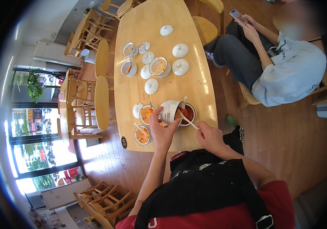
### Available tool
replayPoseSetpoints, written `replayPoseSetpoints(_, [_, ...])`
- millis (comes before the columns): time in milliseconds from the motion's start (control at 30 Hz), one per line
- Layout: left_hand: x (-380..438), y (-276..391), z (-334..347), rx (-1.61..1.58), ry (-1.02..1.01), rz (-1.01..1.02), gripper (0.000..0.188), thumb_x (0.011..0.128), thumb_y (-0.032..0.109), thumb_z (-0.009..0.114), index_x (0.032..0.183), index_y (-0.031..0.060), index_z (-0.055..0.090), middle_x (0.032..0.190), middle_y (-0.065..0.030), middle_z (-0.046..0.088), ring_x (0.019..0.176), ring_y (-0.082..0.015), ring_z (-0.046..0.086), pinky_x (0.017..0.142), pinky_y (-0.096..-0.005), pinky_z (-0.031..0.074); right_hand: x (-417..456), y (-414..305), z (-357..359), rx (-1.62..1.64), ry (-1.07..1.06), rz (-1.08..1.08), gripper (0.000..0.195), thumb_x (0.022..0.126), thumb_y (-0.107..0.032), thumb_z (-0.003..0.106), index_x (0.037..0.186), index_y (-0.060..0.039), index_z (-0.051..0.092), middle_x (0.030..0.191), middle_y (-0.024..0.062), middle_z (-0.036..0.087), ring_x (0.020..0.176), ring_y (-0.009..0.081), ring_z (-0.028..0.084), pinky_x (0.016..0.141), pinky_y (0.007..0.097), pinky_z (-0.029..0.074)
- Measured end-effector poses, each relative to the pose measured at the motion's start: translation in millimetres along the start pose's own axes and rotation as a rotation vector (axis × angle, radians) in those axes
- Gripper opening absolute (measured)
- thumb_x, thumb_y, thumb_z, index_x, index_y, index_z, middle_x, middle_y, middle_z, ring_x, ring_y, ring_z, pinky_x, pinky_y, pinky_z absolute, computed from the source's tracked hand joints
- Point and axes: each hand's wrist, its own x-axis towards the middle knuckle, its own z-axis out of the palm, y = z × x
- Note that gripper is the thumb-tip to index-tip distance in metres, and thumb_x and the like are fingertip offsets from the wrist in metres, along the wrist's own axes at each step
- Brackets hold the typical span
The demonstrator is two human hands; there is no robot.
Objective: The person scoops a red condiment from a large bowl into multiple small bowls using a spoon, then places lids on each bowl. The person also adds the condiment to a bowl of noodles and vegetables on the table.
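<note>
Near the table's close end, my left hand [163,127] grips a white ceramic jar [169,111] that bears writing and is tipped on its side. Its mouth leans over a second jar of red sauce [189,114]. My right hand [210,136] holds a white spoon [188,120], its head at the tipped jar's mouth. Another spoon handle [185,99] sticks up by the sauce jar. Left of my left hand stand a jar with orange-red residue [145,115] and a spoon, and a similar jar [142,135] holding a white spoon. A white lid [137,110] lies beside them.
Farther up the wooden table [163,14] stand several used jars [159,67] among white lids [180,67]. A seated person [289,68] holds a phone at the right, off the table's edge. Wooden chairs [102,103] line the left side.
</note>
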Motion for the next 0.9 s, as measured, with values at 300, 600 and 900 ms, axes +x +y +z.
replayPoseSetpoints(300, [1, 10, -3, 0.061, -0.016, 0.003, 0.067, 0.065, 0.017, 0.085, 0.124, 0.0070, 0.054, 0.116, -0.0099, 0.052, 0.102, -0.0243, 0.054, 0.073, -0.0330, 0.053, 9, 7, 17, -0.144, -0.083, 0.011, 0.019, 0.085, -0.014, 0.057, 0.103, -0.0092, 0.058, 0.070, 0.0149, 0.064, 0.065, 0.0371, 0.063, 0.059, 0.0467, 0.048])
replayPoseSetpoints(600, [2, 1, -4, 0.083, 0.008, 0.042, 0.068, 0.064, 0.020, 0.085, 0.123, 0.0061, 0.055, 0.112, -0.0110, 0.054, 0.101, -0.0277, 0.054, 0.082, -0.0371, 0.048, -1, -9, 5, 0.034, -0.076, 0.051, 0.020, 0.087, -0.016, 0.056, 0.106, -0.0097, 0.059, 0.073, 0.0140, 0.065, 0.068, 0.0362, 0.065, 0.062, 0.0460, 0.050])
replayPoseSetpoints(900, [3, -4, -10, 0.032, 0.008, -0.023, 0.067, 0.064, 0.020, 0.085, 0.122, 0.0047, 0.055, 0.114, -0.0118, 0.055, 0.102, -0.0279, 0.055, 0.087, -0.0380, 0.046, -8, -1, -15, -0.110, -0.134, 0.164, 0.019, 0.089, -0.017, 0.055, 0.105, -0.0094, 0.060, 0.072, 0.0137, 0.064, 0.069, 0.0346, 0.064, 0.062, 0.0446, 0.049])
